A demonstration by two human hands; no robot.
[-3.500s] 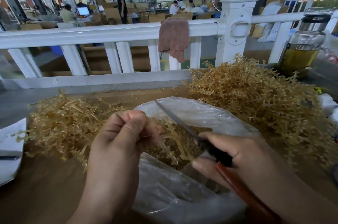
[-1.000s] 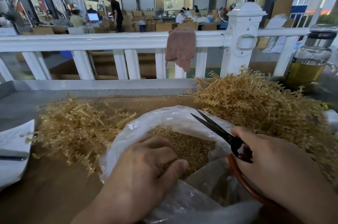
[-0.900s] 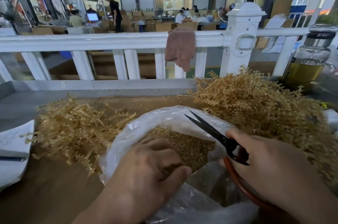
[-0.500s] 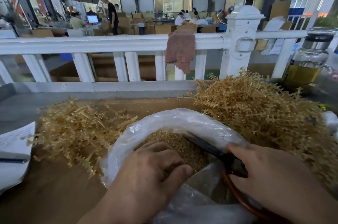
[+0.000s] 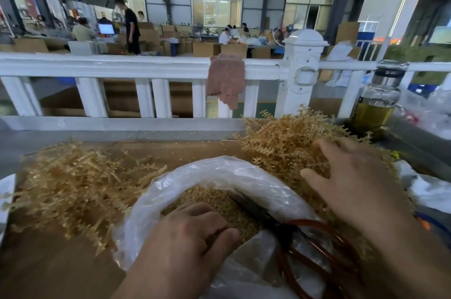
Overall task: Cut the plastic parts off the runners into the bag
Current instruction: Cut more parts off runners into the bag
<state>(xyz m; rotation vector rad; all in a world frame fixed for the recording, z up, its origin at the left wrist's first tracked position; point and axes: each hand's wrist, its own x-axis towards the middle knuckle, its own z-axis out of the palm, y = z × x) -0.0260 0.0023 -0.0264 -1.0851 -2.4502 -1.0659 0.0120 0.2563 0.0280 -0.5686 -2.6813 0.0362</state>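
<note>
Behind the bag (image 5: 214,172) runs a white railing (image 5: 122,67). The heap of uncut runners (image 5: 280,142) sits just right of the bag, and a flatter pile of runners (image 5: 73,181) is to its left. The bag's mouth gapes open with the cut parts (image 5: 214,198) inside. The right hand (image 5: 353,181) is right of the bag, fingers spread flat on that heap, gripping nothing. The left hand (image 5: 185,237) is at the bag's near rim, fingers curled; I can't tell if it holds anything. The scissors (image 5: 280,225) lie loose across the bag's right edge, blades over the parts.
</note>
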